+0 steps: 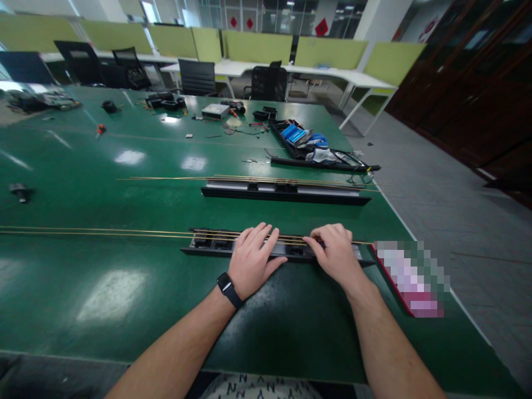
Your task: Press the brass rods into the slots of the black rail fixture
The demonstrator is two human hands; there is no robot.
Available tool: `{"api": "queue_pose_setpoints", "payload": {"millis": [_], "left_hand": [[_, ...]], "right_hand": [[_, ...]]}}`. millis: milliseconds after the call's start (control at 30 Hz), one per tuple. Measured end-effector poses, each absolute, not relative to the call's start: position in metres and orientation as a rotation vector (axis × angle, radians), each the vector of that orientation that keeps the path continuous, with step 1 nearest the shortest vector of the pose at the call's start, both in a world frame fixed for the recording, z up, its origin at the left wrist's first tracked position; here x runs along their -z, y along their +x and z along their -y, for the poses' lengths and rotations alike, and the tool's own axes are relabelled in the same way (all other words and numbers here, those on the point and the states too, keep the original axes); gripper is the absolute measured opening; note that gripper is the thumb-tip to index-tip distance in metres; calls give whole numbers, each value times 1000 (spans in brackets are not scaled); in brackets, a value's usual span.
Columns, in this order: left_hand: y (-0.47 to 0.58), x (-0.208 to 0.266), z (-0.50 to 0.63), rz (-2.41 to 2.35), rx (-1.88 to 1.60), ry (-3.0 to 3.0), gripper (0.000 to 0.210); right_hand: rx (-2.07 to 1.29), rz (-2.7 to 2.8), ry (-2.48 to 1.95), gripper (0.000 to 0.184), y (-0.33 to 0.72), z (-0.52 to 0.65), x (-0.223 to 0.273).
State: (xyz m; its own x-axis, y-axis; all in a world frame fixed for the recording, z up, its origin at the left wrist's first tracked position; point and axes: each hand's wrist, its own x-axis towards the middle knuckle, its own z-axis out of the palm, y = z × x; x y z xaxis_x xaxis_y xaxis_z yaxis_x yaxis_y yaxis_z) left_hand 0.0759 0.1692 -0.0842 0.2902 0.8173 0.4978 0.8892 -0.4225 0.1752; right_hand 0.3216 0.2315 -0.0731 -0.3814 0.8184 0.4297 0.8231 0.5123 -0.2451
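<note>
A long black channel-shaped rail [208, 251] lies crosswise on the green table in front of me, with dark blocks inside it. Several thin brass-coloured rods [124, 232] run along its top and stretch far out past its left end. My left hand [253, 257], with a black watch on the wrist, rests flat over the rail and rods, fingers spread. Near the rail's right end, my right hand [334, 249] pinches thumb and fingers together at the rods. What lies between those fingertips is partly hidden, but a rod passes into them.
A second black rail [286, 194] with thin rods on it lies farther back. Behind it is a black tray [286, 141] with blue parts and cables. At right lies a blurred pink item [409, 280] near the table edge. Small tools and parts are scattered at the back.
</note>
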Motion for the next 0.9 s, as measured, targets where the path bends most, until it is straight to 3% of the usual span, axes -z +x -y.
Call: {"api": "queue_pose_setpoints", "payload": {"millis": [533,900], "left_hand": [[78,84,-169,1610,760,-2382,61],[78,84,-170,1604,745,-2386,61]], "right_hand": [[53,2290,-1332,30,331,-227,71],[25,2241,-1337,21,342,-223,69]]}}
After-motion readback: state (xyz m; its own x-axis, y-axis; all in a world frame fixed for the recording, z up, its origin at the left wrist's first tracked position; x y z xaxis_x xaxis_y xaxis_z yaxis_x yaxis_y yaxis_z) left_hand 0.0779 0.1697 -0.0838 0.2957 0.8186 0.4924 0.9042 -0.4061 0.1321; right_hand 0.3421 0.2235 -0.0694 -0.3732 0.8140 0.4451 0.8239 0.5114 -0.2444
